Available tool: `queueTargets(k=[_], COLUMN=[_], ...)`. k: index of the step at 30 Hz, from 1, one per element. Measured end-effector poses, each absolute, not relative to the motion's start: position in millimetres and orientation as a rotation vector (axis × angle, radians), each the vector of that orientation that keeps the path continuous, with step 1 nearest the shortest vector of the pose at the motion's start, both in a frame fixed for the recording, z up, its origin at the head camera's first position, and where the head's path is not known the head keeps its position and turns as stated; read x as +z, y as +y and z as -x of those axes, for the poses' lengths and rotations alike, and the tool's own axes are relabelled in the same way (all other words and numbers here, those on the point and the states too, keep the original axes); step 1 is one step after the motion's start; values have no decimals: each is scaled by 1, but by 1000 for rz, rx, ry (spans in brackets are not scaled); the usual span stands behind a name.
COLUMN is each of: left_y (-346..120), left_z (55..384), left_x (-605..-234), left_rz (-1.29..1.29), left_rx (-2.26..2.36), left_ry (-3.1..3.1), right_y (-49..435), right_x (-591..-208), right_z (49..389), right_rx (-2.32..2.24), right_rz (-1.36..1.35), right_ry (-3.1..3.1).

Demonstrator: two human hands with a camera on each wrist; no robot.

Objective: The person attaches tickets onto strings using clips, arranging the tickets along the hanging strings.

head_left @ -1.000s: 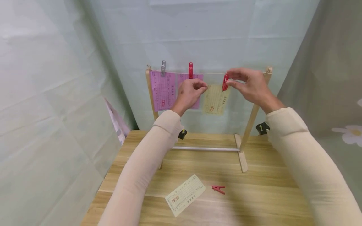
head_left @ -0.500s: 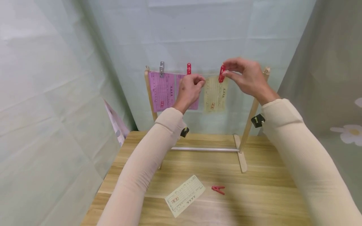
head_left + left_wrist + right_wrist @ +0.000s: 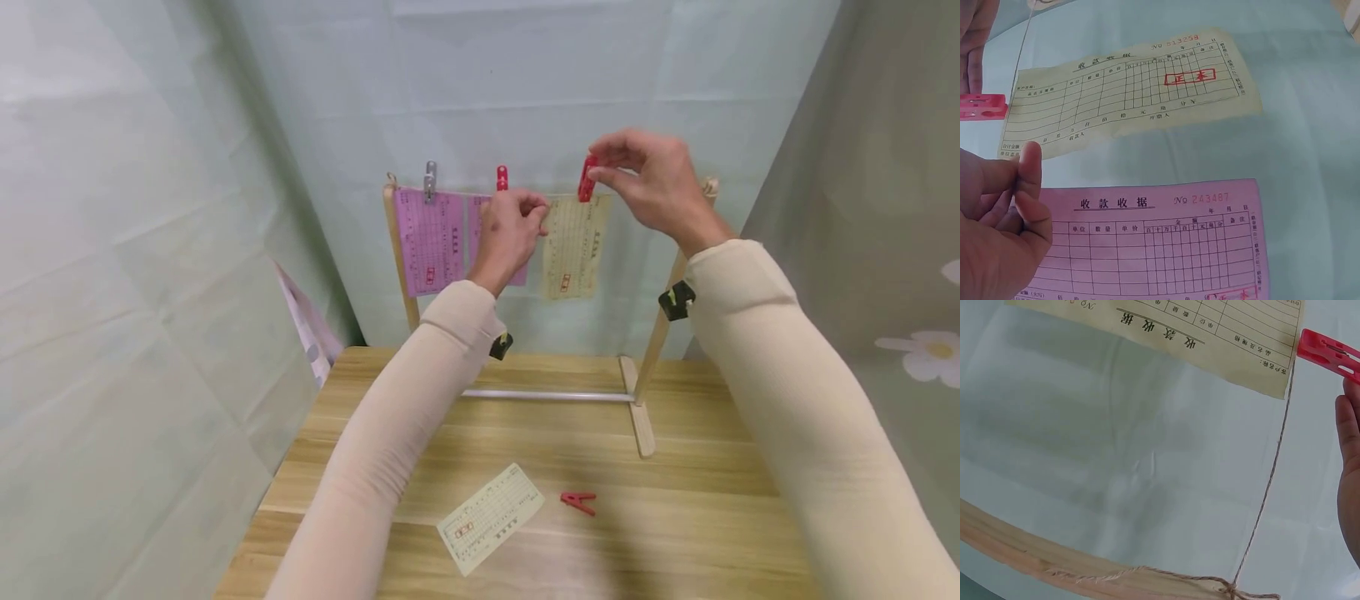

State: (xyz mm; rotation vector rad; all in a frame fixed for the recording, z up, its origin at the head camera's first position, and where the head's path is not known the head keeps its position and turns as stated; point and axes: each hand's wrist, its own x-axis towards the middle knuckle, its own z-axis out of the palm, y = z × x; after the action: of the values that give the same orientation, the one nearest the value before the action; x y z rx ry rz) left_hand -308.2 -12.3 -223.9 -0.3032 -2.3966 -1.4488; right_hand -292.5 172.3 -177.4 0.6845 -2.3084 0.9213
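My left hand (image 3: 510,232) pinches the upper left corner of a yellow receipt (image 3: 572,250) up at the string (image 3: 1270,469). Its top edge runs along the string in both wrist views. With thumb and fingers my right hand (image 3: 654,179) holds a red clothespin (image 3: 587,179) upright, its tip at the receipt's upper edge. Behind my left hand hangs a purple receipt (image 3: 1147,244) under a second red clothespin (image 3: 502,177), partly hidden. Farther left, a grey clothespin (image 3: 430,182) holds another purple receipt (image 3: 431,242).
The string spans a wooden frame (image 3: 643,417) with a pale crossbar (image 3: 555,396) low down. On the wooden table (image 3: 712,517) lie another yellow receipt (image 3: 491,518) and a red clothespin (image 3: 578,502). Pale cloth (image 3: 562,75) hangs behind and at the sides.
My right hand has risen with the red clothespin, and the yellow receipt has moved up to the string. My left hand has also risen a little, still pinching the corner.
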Motion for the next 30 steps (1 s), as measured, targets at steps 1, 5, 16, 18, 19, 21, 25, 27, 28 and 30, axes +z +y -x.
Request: queueTargets(k=[1,5,16,18,19,21,25,27,28,30], left_y=[-12,-11,-9,-9,-9,-9,-9,-9,-9,-9], left_z=[308,307,306,306,306,306,307,308,308,308], left_x=[-223,-222,-223,-224,-224,-224,-226,-227,-228,-229], left_rz=[299,292,275,273,270,265,256,255,255,259], left_rx=[-1449,-1442,-1481,-1481,-1480,-1480,-1494,-1500,-1504,-1499], left_ry=[-2391,-2382,-2389,-2393,-2396,-2398,-2393,-2387,-2384,-2378], right_y=[172,170,167,167,167,167,167,167,166,166], right_x=[-177,-175,-181,-184,-185,-188,-192,-193,-194,-195], right_z=[293,295,303,303,303,303,304,304,305,305], right_rx=[919,925,947,954,956,955,934,930,928,925], right_rz=[-688,-692,-742,-746,-747,-744,-729,-723,-719,-713], right_ry=[-2305,-2294,-2266,-2271,-2273,-2280,-2299,-2308,-2313,-2322])
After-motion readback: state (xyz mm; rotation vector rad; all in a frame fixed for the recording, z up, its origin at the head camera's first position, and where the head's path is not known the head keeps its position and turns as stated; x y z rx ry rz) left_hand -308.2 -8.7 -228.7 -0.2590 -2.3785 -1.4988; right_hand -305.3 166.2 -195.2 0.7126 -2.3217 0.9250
